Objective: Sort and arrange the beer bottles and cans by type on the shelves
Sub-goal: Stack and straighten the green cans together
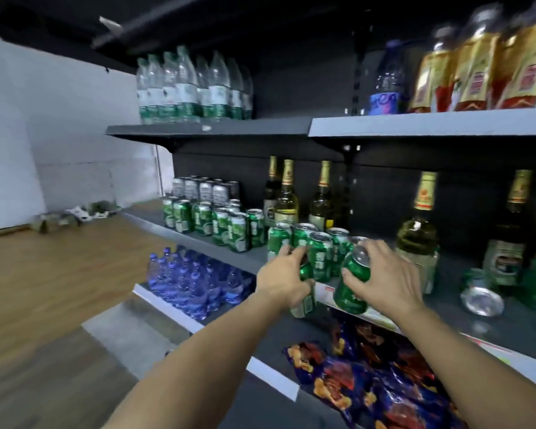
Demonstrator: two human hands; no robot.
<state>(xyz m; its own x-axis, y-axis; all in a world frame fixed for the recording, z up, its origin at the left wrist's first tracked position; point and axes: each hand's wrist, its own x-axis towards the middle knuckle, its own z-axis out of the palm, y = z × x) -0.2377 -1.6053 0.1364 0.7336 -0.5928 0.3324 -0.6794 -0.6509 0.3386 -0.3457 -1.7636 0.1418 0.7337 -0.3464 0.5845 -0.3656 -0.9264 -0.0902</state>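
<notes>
My left hand (283,278) grips a green beer can (305,297) at the front edge of the middle shelf (248,258). My right hand (384,277) holds another green can (351,289), tilted, just to its right. Behind both hands stands a cluster of green cans (316,246). Further left is a second group of green cans (217,221), with silver-black cans (205,188) behind them. Glass beer bottles with gold foil necks (287,196) stand at the back. More bottles (418,230) stand to the right, and a can lies on its side (481,295).
The top shelf carries clear water bottles (192,88) on the left and gold-labelled bottles (483,66) on the right. Blue water bottles (195,283) and snack bags (378,382) fill the lower shelf. A wooden floor (44,289) and a white wall lie to the left.
</notes>
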